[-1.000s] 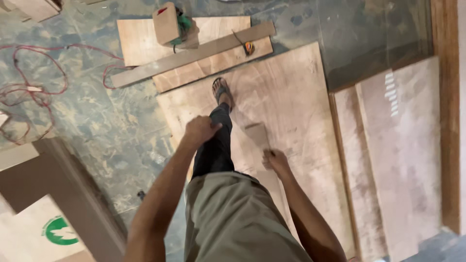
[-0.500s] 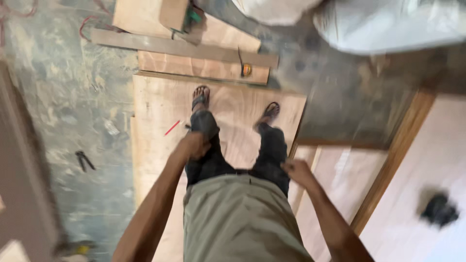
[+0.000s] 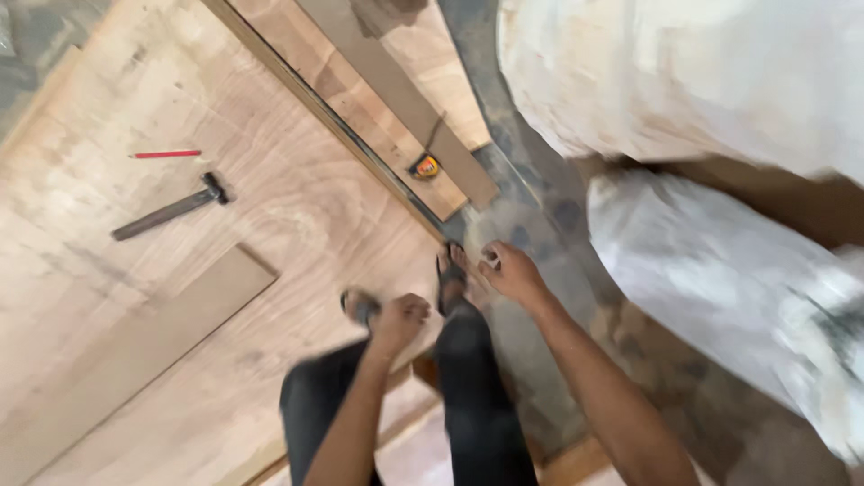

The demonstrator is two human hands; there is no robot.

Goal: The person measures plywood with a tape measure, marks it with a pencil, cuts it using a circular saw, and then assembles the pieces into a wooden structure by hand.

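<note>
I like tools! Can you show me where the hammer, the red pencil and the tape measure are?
hammer (image 3: 171,210): head camera view, middle of its dark handle.
red pencil (image 3: 166,155): head camera view, middle of its thin shaft.
tape measure (image 3: 426,166): head camera view, its yellow case.

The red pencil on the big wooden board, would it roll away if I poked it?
Probably a little. The red pencil is thin and lies loose on the flat plywood sheet, so a sideways poke could roll it. It looks light and stiff. The hammer close by might stop it.
</note>
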